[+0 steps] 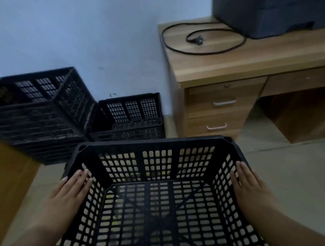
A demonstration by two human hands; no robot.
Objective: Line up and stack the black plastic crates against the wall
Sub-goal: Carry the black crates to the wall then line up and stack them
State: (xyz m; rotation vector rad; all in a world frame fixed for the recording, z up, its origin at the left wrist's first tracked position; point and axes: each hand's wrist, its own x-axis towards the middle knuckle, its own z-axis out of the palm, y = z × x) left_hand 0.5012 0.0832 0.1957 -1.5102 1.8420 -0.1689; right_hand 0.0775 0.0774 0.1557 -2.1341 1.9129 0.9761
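Note:
A black plastic crate [155, 147] with a perforated grid fills the lower middle of the head view, its open top facing me. My left hand [68, 192] lies flat on its left rim and my right hand [250, 186] presses its right rim, so I hold it between both palms above the floor. Against the pale wall stands a tall stack of black crates [38, 116] at the left. A lower stack of black crates [132, 120] sits to its right, just beyond the held crate.
A wooden desk [239, 65] with two drawers stands at the right against the wall, carrying a dark printer [272, 10] and a loose black power cable [201, 38]. A wooden panel [7, 174] rises at the left edge. Pale tiled floor [288, 173] lies right of the crate.

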